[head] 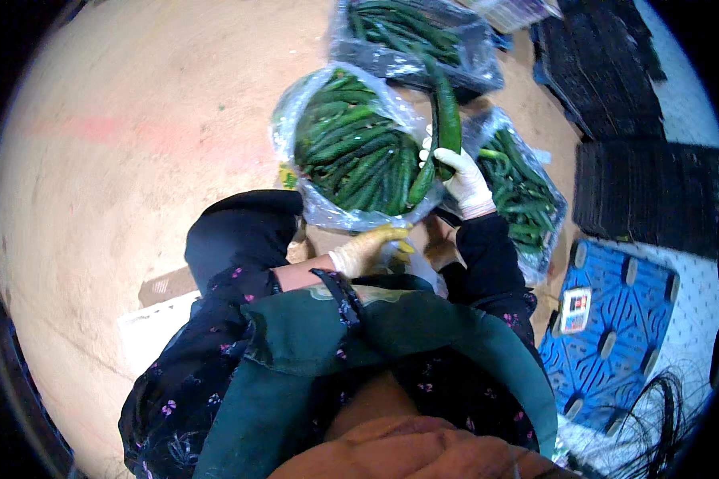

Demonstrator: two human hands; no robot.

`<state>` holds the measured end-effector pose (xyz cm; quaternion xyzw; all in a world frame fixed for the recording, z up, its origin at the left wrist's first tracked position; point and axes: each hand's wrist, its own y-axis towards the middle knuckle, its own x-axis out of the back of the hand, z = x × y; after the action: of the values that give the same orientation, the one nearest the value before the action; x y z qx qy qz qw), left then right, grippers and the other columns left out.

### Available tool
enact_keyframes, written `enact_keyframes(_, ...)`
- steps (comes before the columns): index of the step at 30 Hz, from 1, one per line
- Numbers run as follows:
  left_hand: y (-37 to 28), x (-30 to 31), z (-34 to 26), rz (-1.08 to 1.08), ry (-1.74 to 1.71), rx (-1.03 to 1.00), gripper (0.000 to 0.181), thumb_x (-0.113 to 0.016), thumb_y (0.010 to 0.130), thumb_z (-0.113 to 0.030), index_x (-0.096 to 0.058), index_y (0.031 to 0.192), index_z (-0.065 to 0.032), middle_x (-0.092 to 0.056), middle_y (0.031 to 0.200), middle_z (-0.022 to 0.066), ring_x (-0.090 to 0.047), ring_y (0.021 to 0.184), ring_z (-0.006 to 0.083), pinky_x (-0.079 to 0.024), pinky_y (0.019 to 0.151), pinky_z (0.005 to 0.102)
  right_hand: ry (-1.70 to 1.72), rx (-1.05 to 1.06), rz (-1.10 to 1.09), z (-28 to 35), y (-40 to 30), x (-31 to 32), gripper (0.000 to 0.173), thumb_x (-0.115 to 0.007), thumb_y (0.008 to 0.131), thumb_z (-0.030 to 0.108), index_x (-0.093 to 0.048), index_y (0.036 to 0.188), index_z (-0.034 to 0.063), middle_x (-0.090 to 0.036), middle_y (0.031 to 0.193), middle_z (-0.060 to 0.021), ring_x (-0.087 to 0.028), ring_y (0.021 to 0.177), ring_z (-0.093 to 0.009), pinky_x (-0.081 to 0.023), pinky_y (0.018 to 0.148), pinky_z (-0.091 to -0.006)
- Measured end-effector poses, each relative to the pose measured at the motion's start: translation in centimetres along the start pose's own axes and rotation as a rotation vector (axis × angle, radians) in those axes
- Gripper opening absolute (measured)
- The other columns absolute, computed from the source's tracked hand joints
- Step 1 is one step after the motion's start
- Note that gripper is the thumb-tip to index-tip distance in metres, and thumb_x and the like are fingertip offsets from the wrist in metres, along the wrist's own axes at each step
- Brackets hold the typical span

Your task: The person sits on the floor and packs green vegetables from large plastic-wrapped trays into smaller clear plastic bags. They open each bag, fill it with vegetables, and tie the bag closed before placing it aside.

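Note:
My right hand (464,179), in a white glove, grips a few long green cucumbers (448,117) over the right rim of a round container. Cucumbers (359,149) lie packed side by side in that container, which has a clear plastic liner (284,129) folded over its rim. My left hand (371,248), in a glove with yellow-stained fingers, is just below the container's near edge. Loose clear plastic (422,269) hangs beside its fingers; I cannot tell whether the hand holds it.
Beyond the container stands a dark crate (479,81) lined with plastic, holding cucumbers. Another plastic-lined container (554,227) of cucumbers is at the right. Stacked black crates (647,194) and a blue plastic pallet (623,305) line the right side. A white box (150,329) sits by my left leg.

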<state>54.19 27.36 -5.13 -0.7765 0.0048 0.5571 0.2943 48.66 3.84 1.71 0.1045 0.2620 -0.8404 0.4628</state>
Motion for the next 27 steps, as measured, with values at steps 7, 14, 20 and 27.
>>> enact_keyframes(7, 1.1, 0.2, 1.1, 0.051, 0.013, -0.086, 0.039, -0.055, 0.094, -0.032, -0.055, 0.125, -0.0079, -0.067, 0.099, 0.0108, -0.066, 0.084, 0.0202, -0.055, 0.077, 0.0374, 0.517, 0.233, 0.265, 1.7, -9.6, -0.8, 0.083, -0.076, 0.079, 0.026, -0.03, 0.145, 0.0053, -0.051, 0.128, -0.0131, -0.054, 0.112, -0.032, -0.044, 0.1, -0.0545)
enact_keyframes(14, 2.7, 0.7, 1.4, 0.118, 0.081, -0.105, 0.038, -0.054, 0.095, -0.029, -0.055, 0.127, -0.007, -0.065, 0.102, 0.0106, -0.063, 0.086, 0.022, -0.054, 0.077, 0.0364, 0.466, 0.271, 0.065, 0.0, -11.8, 3.8, 0.062, -0.066, 0.085, 0.018, -0.04, 0.138, 0.001, -0.059, 0.109, -0.01, -0.059, 0.097, -0.027, -0.046, 0.093, -0.0523)
enact_keyframes(20, 0.5, -0.8, 0.9, 0.015, 0.047, -0.202, 0.036, -0.058, 0.094, -0.029, -0.056, 0.124, -0.009, -0.066, 0.097, 0.0066, -0.062, 0.078, 0.0159, -0.052, 0.066, 0.0286, 0.435, 0.281, -0.073, -5.6, -14.9, 3.2, 0.063, -0.071, 0.081, 0.014, -0.043, 0.135, 0.0023, -0.059, 0.107, -0.0098, -0.06, 0.095, -0.027, -0.047, 0.093, -0.0496)
enact_keyframes(27, 0.6, -0.2, -0.1, -0.027, -0.117, -0.225, 0.036, -0.058, 0.093, -0.038, -0.061, 0.115, -0.0095, -0.065, 0.093, 0.0074, -0.061, 0.073, 0.0176, -0.051, 0.063, 0.032, -0.233, 0.071, -0.111, -21.2, -15.2, 5.7, 0.044, -0.074, 0.078, 0.016, -0.058, 0.117, 0.0038, -0.064, 0.105, -0.0073, -0.059, 0.099, -0.02, -0.046, 0.088, -0.0337)
